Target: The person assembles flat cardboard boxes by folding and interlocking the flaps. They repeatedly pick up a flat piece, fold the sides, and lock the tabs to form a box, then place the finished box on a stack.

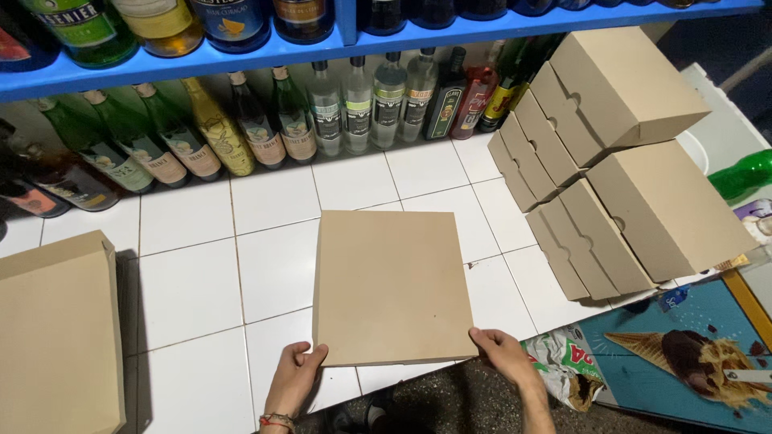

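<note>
A flat brown box [392,285] lies on the white tiled counter [193,281], near its front edge and roughly in the middle. The left hand [294,381] grips the box's near left corner, thumb on top and fingers curled under the edge; a red band sits on that wrist. The right hand [502,351] holds the near right corner the same way, thumb on the cardboard, fingers tucked beneath. Another brown box [58,333] rests at the far left, well apart from the held one. To the right, stacks of folded boxes [619,161] lean in rows, some on their sides, one row above the other. Along the back, bottles [265,128] stand in a line under a blue shelf [241,56], which carries more bottles. A green plastic bottle [744,173] lies at the far right, and a crumpled wrapper [567,362] sits just beside the right hand
</note>
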